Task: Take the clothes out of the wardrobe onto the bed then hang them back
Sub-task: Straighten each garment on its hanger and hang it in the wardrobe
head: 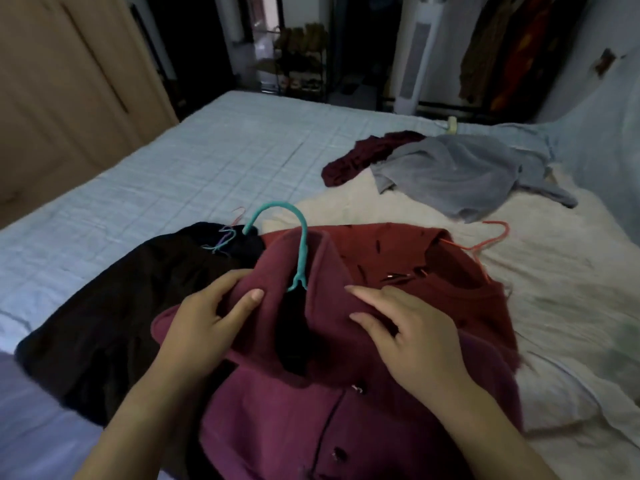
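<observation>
A maroon buttoned garment (pixel 284 417) lies on the bed (pixel 207 161) right in front of me, with a teal hanger (pixel 300 237) poking out of its collar. My left hand (pixel 204 313) pinches the collar's left side. My right hand (pixel 408 327) grips the collar's right side. Under it lies a red top (pixel 408 258) on a pink hanger (pixel 491 237). A black garment (pixel 117 306) with thin hangers lies to the left. Further off lie a grey garment (pixel 464 174) and a dark red one (pixel 363 154).
A cream blanket (pixel 554 289) covers the bed's right half. The wardrobe door (pixel 69 81) stands at the left. Hanging clothes (pixel 512 46), a white tower fan (pixel 415 57) and a shoe rack (pixel 301 60) line the far side.
</observation>
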The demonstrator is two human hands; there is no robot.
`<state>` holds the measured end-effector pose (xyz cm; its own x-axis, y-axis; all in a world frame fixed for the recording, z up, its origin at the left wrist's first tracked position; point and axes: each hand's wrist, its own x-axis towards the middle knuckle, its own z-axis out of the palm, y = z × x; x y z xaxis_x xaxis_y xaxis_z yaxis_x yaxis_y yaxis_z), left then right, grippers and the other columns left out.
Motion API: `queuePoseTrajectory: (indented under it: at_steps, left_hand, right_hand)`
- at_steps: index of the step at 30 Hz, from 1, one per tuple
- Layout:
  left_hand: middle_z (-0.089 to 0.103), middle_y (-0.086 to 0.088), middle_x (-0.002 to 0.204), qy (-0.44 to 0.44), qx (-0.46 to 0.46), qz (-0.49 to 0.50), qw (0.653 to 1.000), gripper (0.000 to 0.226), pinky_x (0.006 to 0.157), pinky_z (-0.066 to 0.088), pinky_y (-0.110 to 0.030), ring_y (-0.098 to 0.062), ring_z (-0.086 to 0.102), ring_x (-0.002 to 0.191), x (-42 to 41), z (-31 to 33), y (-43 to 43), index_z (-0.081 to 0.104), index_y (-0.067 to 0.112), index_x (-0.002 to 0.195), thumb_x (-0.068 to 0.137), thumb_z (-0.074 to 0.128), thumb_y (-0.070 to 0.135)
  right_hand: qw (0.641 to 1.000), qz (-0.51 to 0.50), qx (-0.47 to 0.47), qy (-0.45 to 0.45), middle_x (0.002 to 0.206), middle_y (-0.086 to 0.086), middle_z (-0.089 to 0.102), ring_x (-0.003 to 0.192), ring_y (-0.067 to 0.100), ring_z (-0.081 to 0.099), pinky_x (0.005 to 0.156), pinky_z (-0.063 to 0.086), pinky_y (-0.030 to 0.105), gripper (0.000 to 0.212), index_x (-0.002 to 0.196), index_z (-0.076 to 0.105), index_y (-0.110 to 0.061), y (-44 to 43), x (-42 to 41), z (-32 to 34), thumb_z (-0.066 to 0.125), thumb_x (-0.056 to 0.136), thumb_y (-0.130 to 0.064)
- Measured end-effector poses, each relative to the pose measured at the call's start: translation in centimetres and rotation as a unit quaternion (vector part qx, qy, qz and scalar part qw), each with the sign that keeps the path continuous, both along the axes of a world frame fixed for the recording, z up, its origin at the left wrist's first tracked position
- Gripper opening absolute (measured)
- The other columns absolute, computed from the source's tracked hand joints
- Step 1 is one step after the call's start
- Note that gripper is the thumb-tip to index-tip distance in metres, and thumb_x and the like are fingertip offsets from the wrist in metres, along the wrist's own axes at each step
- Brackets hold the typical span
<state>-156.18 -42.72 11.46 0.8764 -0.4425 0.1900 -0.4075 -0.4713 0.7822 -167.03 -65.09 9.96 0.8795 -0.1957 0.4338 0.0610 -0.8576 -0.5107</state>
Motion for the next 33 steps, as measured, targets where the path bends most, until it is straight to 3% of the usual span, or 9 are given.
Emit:
queuePoseTrajectory:
  at_steps: [6, 9, 13, 17, 21, 26, 30, 33]
  left_hand:
    - [0.060, 0.039, 0.089, -0.022, 0.019, 0.137, 0.990, 0.009, 0.065, 0.041, -0.003, 0.015, 0.057, 0.081, -4.6, 2.9, 16.0, 0.054, 0.061, 0.089, 0.081, 0.051, 0.059]
    - [0.062, 0.035, 0.081, -0.024, 0.041, 0.215, 0.975, 0.022, 0.064, 0.037, -0.001, 0.019, 0.055, 0.079, -7.3, 3.2, 25.3, 0.052, 0.055, 0.091, 0.073, 0.044, 0.064]
    - [0.064, 0.019, 0.092, -0.005, 0.057, 0.297, 0.953, 0.037, 0.069, 0.037, -0.005, 0.001, 0.059, 0.083, -11.4, 1.6, 36.1, 0.055, 0.036, 0.112, 0.080, 0.053, 0.055]
    - [0.061, 0.016, 0.095, -0.021, 0.048, 0.352, 0.934, 0.047, 0.074, 0.036, -0.003, -0.001, 0.056, 0.088, -12.3, 0.6, 44.1, 0.055, 0.023, 0.117, 0.080, 0.056, 0.052]
    - [0.060, 0.023, 0.096, -0.059, 0.046, 0.370, 0.926, 0.047, 0.081, 0.042, -0.022, -0.002, 0.057, 0.092, -9.3, 1.3, 49.9, 0.051, 0.031, 0.116, 0.077, 0.053, 0.057]
    - [0.054, 0.022, 0.122, -0.083, 0.069, 0.394, 0.913, 0.048, 0.097, 0.043, -0.047, -0.007, 0.053, 0.116, -3.4, 0.5, 57.2, 0.036, 0.049, 0.127, 0.080, 0.046, 0.056]
    - [0.048, 0.021, 0.132, -0.071, 0.057, 0.408, 0.908, 0.057, 0.102, 0.037, -0.020, 0.004, 0.045, 0.121, 2.6, -0.4, 64.0, 0.027, 0.049, 0.138, 0.084, 0.044, 0.052]
    - [0.046, 0.028, 0.131, -0.076, 0.033, 0.461, 0.884, 0.049, 0.101, 0.033, -0.012, 0.012, 0.042, 0.121, 7.0, -0.2, 69.0, 0.037, 0.044, 0.138, 0.090, 0.046, 0.037]
  right_hand:
    - [0.991, 0.117, 0.016, -0.066, 0.088, -0.009, 0.067, 0.076, 0.008, 0.064, 0.062, 0.048, 0.028, 0.028, 0.109, 0.065, -0.036, 14.3, 2.0, 1.9, 0.053, 0.085, -0.045]
    - [0.978, 0.193, 0.018, -0.076, 0.087, -0.008, 0.068, 0.068, 0.010, 0.063, 0.061, 0.047, 0.025, 0.028, 0.108, 0.067, -0.034, 22.9, 3.5, 2.2, 0.054, 0.085, -0.044]
    - [0.956, 0.284, 0.039, -0.064, 0.084, -0.011, 0.066, 0.057, 0.004, 0.054, 0.057, 0.042, 0.011, 0.029, 0.109, 0.067, -0.032, 34.2, 4.9, 1.1, 0.055, 0.085, -0.042]
    - [0.929, 0.364, 0.042, -0.055, 0.081, -0.011, 0.064, 0.066, 0.011, 0.062, 0.058, 0.049, 0.032, 0.028, 0.111, 0.067, -0.034, 42.7, 7.6, 1.2, 0.061, 0.083, -0.038]
    - [0.906, 0.413, 0.024, -0.086, 0.079, -0.009, 0.064, 0.066, 0.015, 0.062, 0.057, 0.050, 0.035, 0.028, 0.112, 0.066, -0.034, 48.4, 12.4, 3.3, 0.061, 0.085, -0.037]
    - [0.896, 0.433, 0.064, -0.074, 0.077, -0.004, 0.065, 0.064, 0.021, 0.062, 0.058, 0.050, 0.037, 0.027, 0.110, 0.065, -0.036, 55.9, 19.1, 2.2, 0.058, 0.085, -0.040]
    - [0.877, 0.468, 0.093, -0.053, 0.077, -0.004, 0.066, 0.067, 0.020, 0.063, 0.060, 0.051, 0.038, 0.028, 0.110, 0.064, -0.038, 63.4, 27.1, 0.9, 0.057, 0.084, -0.042]
    - [0.858, 0.502, 0.104, -0.019, 0.081, -0.006, 0.067, 0.071, 0.019, 0.064, 0.064, 0.051, 0.037, 0.029, 0.110, 0.064, -0.041, 69.5, 33.4, 0.7, 0.057, 0.082, -0.045]
